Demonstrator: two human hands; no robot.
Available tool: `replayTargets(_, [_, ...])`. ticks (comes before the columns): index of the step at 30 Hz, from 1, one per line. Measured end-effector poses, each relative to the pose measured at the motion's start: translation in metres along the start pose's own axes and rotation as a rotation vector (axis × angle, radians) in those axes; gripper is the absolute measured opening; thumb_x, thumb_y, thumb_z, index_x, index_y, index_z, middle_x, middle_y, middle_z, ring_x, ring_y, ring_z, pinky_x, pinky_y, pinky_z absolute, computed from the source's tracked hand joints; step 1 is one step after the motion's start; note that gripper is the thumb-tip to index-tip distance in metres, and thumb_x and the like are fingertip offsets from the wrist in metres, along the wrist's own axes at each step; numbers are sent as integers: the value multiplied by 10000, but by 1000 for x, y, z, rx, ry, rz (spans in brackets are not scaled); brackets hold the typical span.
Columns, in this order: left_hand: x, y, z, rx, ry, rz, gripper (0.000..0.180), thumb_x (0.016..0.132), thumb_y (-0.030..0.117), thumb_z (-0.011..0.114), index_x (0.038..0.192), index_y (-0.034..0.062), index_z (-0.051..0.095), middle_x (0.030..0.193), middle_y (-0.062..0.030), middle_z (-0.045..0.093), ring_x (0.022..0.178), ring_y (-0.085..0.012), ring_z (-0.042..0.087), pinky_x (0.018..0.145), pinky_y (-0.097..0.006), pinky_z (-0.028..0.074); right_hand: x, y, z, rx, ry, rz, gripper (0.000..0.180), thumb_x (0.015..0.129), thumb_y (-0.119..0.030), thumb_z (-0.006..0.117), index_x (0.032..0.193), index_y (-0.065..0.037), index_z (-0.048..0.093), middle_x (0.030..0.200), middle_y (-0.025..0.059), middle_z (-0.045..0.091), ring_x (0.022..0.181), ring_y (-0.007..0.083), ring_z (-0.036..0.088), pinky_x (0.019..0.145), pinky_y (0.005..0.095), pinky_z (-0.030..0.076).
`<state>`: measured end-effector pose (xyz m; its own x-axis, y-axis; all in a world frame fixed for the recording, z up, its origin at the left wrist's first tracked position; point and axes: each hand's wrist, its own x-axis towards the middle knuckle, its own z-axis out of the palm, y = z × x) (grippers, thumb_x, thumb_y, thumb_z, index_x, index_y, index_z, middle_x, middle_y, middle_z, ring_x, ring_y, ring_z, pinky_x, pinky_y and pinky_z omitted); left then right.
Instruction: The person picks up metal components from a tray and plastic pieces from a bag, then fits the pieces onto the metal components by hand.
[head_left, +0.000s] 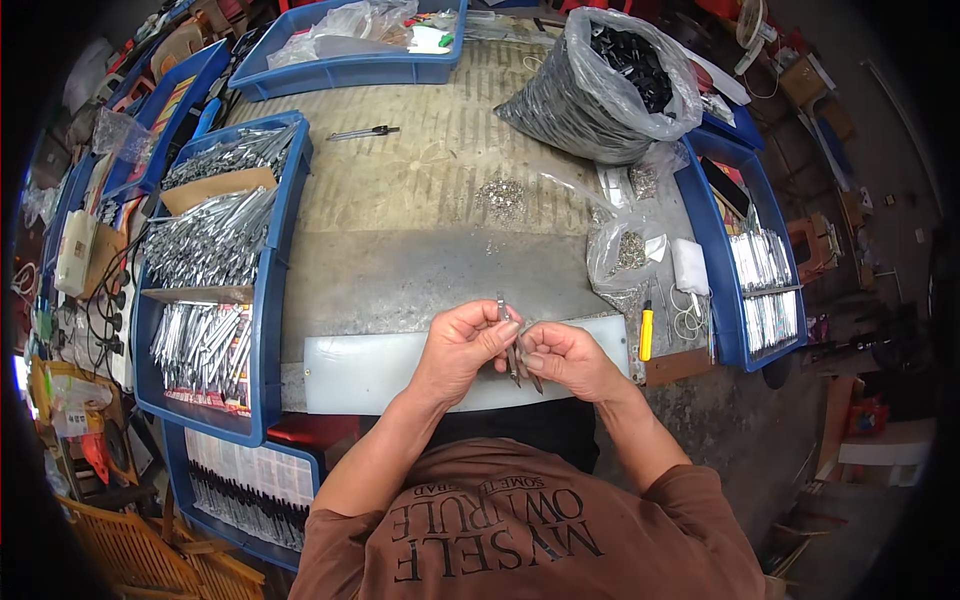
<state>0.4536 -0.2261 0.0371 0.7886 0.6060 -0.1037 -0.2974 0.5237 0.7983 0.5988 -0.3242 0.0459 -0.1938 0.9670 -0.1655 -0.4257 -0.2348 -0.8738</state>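
compass (514, 345): slim grey metal, 2 legs | left hand (462, 345), right hand (566, 358): both pinch it

Single head-worn fisheye view, looking steeply down from above the person's chest. Hands (515, 350) sit close, just below centre; table (420, 200) stretches away ahead. Blue trays (270, 300) bend along the left and right rims.
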Motion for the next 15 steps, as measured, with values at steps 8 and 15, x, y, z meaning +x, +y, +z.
replayTargets(8, [-9, 0, -2, 34, 60, 56, 91, 825, 91, 585, 868, 11, 590, 765, -24, 563, 577, -86, 507, 510, -207, 433, -8, 15, 17, -825, 401, -315, 134, 781, -83, 630, 857, 5, 563, 665, 26, 561, 552, 73, 494, 497, 218, 403])
replayTargets(15, [-17, 0, 0, 10, 115, 70, 81, 828, 91, 586, 846, 12, 595, 737, -26, 576, 588, -76, 517, 519, -206, 446, -11, 21, 24, -832, 421, -299, 131, 799, -87, 609, 866, 15, 560, 690, 57, 573, 569, 97, 507, 512, 243, 417])
